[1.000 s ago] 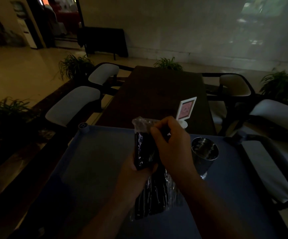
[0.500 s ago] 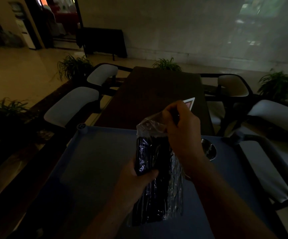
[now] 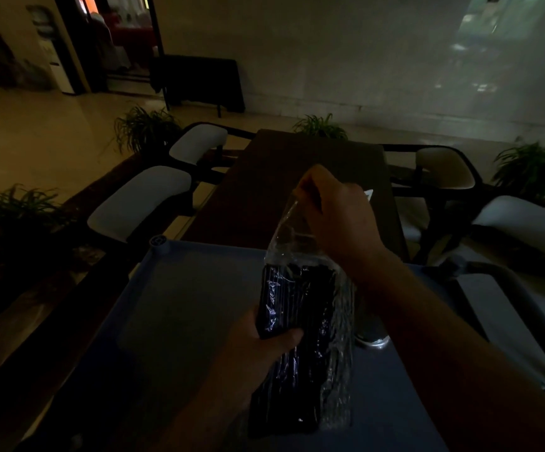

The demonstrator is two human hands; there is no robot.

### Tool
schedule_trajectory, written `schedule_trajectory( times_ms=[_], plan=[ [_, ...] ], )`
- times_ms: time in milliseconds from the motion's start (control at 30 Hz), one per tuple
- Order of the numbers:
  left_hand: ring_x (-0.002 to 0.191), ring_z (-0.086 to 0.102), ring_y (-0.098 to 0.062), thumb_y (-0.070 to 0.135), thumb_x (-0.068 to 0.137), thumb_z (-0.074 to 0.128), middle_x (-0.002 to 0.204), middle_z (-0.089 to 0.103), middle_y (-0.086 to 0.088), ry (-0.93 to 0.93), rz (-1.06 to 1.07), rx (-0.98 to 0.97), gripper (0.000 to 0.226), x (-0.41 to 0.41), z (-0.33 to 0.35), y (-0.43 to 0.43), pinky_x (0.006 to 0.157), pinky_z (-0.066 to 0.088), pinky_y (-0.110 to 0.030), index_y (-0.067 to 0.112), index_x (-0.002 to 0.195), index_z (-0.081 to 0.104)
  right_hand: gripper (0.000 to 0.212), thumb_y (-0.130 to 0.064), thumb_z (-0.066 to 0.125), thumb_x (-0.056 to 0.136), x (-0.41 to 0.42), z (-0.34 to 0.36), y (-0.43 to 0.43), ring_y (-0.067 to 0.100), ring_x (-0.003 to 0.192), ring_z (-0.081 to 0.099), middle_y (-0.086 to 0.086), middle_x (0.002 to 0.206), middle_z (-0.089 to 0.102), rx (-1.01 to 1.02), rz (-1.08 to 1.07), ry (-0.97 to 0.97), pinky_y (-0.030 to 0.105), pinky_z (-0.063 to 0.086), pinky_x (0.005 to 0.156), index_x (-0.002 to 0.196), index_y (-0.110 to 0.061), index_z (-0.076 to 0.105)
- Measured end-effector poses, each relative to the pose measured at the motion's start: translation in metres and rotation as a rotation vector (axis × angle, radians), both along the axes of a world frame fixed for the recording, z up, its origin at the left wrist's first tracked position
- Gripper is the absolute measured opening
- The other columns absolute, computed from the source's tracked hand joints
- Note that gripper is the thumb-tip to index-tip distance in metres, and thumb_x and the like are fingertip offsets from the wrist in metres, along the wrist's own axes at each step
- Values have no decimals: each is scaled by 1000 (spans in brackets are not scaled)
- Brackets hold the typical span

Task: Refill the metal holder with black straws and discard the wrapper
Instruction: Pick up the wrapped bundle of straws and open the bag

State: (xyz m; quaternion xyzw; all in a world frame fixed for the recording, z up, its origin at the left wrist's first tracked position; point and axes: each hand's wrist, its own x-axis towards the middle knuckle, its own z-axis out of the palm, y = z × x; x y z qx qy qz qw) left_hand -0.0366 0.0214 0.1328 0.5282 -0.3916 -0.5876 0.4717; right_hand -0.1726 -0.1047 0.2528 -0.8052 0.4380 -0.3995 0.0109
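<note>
Unwrapping step under way, by the look of it: left hand (image 3: 266, 340) clamped round bundle of black straws (image 3: 294, 321) above blue tray (image 3: 183, 305); right hand (image 3: 336, 220) pinches clear plastic wrapper (image 3: 289, 230) at top, stretched upward; next move likely calls for sliding the film clear while left grip holds; metal holder (image 3: 373, 337) mostly hidden behind right forearm, only base visible; dim light blurs straw ends; right fingertips partly hidden.

A blue table (image 3: 179, 308) with a raised rim and a round corner post (image 3: 159, 242) carries a metal cup (image 3: 370, 334), only partly visible behind a forearm near the right side. Beyond its far edge stands a long dark wooden table (image 3: 264, 190) bearing a small card (image 3: 369, 194).
</note>
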Motion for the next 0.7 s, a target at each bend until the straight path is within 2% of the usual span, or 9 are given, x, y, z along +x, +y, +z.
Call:
schedule_trajectory(
  times_ms=[167, 300, 367, 467, 600, 700],
  plan=[
    [90, 74, -12, 8, 73, 82, 99, 78, 6, 13, -33, 28, 42, 2, -4, 1, 66, 57, -18, 23, 108, 66, 18, -23, 57, 96, -3, 14, -21, 19, 65, 63, 6, 80, 68, 40, 123, 234, 42, 56, 65, 107, -10, 60],
    [91, 74, -12, 11, 73, 83, 99, 78, 6, -21, -77, 28, 38, 3, -3, 1, 70, 58, -22, 28, 104, 69, 18, -26, 59, 95, -7, 27, -41, 13, 71, 60, 4, 86, 69, 91, 229, 432, 40, 55, 72, 107, -14, 62],
    [92, 73, -11, 13, 73, 82, 100, 77, 7, -32, -129, 18, 37, 4, 0, 2, 71, 57, -22, 31, 104, 70, 16, -26, 61, 93, -7, 33, -48, 9, 69, 57, 2, 84, 69, 81, 275, 453, 38, 54, 71, 104, -14, 64],
    [89, 74, -10, 12, 72, 81, 97, 78, 7, -16, -154, 11, 43, 6, 6, 2, 67, 56, -17, 24, 111, 67, 14, -25, 63, 92, -3, 39, -55, 8, 71, 59, 1, 86, 69, 78, 328, 454, 36, 55, 72, 101, -15, 66],
    [88, 74, -11, 18, 63, 81, 98, 78, 7, 66, -239, 26, 40, 10, 14, 3, 65, 56, -16, 31, 100, 71, 16, -26, 63, 92, 2, 42, -61, 10, 73, 62, 3, 85, 71, 88, 354, 443, 38, 56, 70, 98, -13, 68],
    [91, 73, -10, 19, 64, 82, 101, 77, 10, 100, -282, 55, 50, 15, 18, 3, 67, 57, -18, 30, 109, 62, 18, -28, 64, 92, 3, 41, -65, 7, 65, 57, 1, 79, 68, 77, 354, 428, 34, 53, 65, 94, -12, 68]
  ],
)
